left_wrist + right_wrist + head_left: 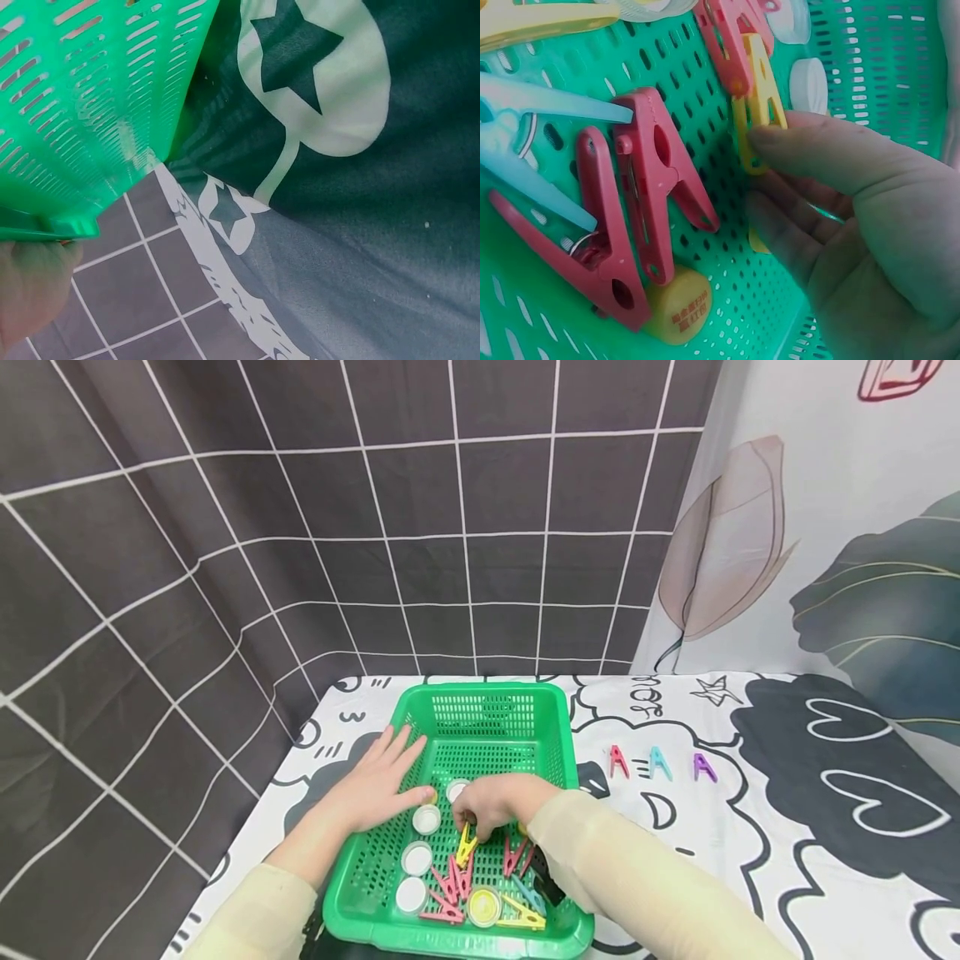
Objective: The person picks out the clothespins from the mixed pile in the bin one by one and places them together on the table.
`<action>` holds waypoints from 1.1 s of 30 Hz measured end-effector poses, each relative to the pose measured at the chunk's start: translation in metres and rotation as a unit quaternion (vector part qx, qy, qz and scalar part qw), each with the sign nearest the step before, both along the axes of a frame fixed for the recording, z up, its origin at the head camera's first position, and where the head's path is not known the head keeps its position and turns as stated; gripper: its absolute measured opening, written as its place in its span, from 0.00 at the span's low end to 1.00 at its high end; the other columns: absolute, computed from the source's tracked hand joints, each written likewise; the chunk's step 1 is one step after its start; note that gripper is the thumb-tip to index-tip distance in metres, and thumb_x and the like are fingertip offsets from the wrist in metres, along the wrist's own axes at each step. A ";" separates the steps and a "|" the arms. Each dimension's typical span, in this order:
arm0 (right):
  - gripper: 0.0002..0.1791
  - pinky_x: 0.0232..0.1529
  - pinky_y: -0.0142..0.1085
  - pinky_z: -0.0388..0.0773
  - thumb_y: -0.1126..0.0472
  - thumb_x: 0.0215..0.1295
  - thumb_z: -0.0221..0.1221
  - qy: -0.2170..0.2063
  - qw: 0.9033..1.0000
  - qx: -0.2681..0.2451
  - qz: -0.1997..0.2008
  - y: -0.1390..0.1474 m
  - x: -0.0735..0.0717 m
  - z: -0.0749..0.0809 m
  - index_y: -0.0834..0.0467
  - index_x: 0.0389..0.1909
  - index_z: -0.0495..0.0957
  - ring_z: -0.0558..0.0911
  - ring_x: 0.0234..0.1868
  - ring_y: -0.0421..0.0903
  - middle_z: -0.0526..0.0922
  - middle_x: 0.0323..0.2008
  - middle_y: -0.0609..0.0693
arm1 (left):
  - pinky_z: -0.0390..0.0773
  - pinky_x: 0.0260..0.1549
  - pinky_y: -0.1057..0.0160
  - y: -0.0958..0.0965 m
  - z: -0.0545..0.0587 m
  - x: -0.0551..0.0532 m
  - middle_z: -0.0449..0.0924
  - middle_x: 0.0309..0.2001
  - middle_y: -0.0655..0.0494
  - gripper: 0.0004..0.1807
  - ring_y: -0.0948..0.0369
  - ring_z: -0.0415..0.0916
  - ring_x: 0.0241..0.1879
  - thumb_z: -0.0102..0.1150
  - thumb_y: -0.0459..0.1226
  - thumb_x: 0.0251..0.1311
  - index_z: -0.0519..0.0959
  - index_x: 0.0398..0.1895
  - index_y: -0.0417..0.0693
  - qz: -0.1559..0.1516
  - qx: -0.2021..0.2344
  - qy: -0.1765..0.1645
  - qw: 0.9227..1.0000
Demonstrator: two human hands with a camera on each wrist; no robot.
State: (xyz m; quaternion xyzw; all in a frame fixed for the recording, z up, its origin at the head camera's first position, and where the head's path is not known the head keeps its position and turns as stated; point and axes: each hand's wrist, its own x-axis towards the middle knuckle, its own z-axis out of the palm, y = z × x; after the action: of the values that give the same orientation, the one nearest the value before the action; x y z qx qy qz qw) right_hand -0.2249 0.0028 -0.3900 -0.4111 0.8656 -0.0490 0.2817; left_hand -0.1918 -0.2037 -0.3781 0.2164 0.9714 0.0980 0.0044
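Note:
My right hand (491, 802) reaches into a green plastic basket (558, 727) and pinches a yellow clothespin (761, 105) between thumb and fingers, close over the basket floor. My left hand (382, 781) lies over the basket's left rim with its fingers spread; part of it shows at the left edge in the left wrist view. Pink clothespins (660, 172) and a light blue clothespin (510, 135) lie in the basket near my right hand. Beside them is a yellow bottle cap (682, 304) with red print. White caps (417, 858) line the basket's left side.
Outside the basket, to the right, a red clothespin (618, 762), a light blue clothespin (660, 763) and a purple clothespin (704, 767) stand in a row on the patterned tablecloth (720, 827). A dark grid-patterned curtain (405, 568) hangs behind and to the left.

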 end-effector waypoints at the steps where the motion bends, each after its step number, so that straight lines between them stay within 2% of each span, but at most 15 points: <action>1: 0.12 0.39 0.30 0.73 0.63 0.55 0.66 0.001 1.000 -0.006 -0.003 0.000 0.000 0.000 0.45 0.37 0.80 0.73 0.35 0.35 0.74 0.32 0.38 | 0.45 0.65 0.42 0.000 0.000 0.000 0.41 0.73 0.41 0.44 0.42 0.32 0.71 0.46 0.61 0.62 0.51 0.73 0.45 -0.001 0.001 0.001 1.000; 9: 0.10 0.36 0.30 0.74 0.62 0.54 0.67 0.030 0.998 -0.052 -0.006 -0.001 -0.003 0.004 0.48 0.36 0.80 0.74 0.32 0.36 0.76 0.31 0.38 | 0.45 0.65 0.41 0.001 0.001 0.001 0.42 0.73 0.40 0.43 0.42 0.32 0.71 0.48 0.59 0.62 0.52 0.73 0.44 -0.001 0.001 0.000 1.000; 16: 0.12 0.41 0.31 0.76 0.63 0.53 0.64 0.083 0.995 -0.059 -0.003 0.000 -0.001 0.013 0.55 0.41 0.81 0.75 0.36 0.38 0.78 0.36 0.43 | 0.45 0.65 0.41 0.001 0.001 0.002 0.42 0.73 0.41 0.44 0.42 0.31 0.71 0.47 0.61 0.62 0.52 0.73 0.44 0.000 0.002 -0.001 1.000; 22: 0.12 0.41 0.31 0.76 0.60 0.52 0.64 0.094 0.991 -0.090 -0.018 0.009 0.002 0.022 0.56 0.39 0.81 0.75 0.37 0.39 0.77 0.37 0.43 | 0.46 0.65 0.41 0.002 0.001 0.003 0.42 0.73 0.41 0.44 0.42 0.31 0.71 0.48 0.60 0.62 0.52 0.73 0.45 0.001 0.005 -0.003 1.000; 29: 0.08 0.30 0.30 0.72 0.57 0.52 0.64 0.081 0.983 -0.159 -0.031 0.019 0.000 0.036 0.56 0.32 0.80 0.71 0.28 0.38 0.73 0.29 0.43 | 0.46 0.65 0.40 0.002 0.001 0.003 0.42 0.73 0.40 0.44 0.42 0.32 0.71 0.45 0.62 0.62 0.52 0.73 0.45 -0.001 0.000 0.000 1.000; 33: 0.08 0.28 0.30 0.71 0.57 0.53 0.64 0.073 0.980 -0.182 -0.045 0.023 0.002 0.049 0.55 0.32 0.79 0.70 0.26 0.38 0.73 0.28 0.43 | 0.47 0.65 0.40 0.002 0.001 0.004 0.43 0.73 0.40 0.44 0.41 0.33 0.71 0.45 0.62 0.62 0.52 0.73 0.44 -0.001 0.001 0.003 1.000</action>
State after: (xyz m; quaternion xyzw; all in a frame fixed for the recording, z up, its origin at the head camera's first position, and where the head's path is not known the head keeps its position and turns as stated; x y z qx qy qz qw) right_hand -0.2231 0.0262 -0.3408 -0.4188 0.8779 -0.1881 0.1360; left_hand -0.1883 -0.2021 -0.3773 0.2180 0.9710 0.0984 0.0010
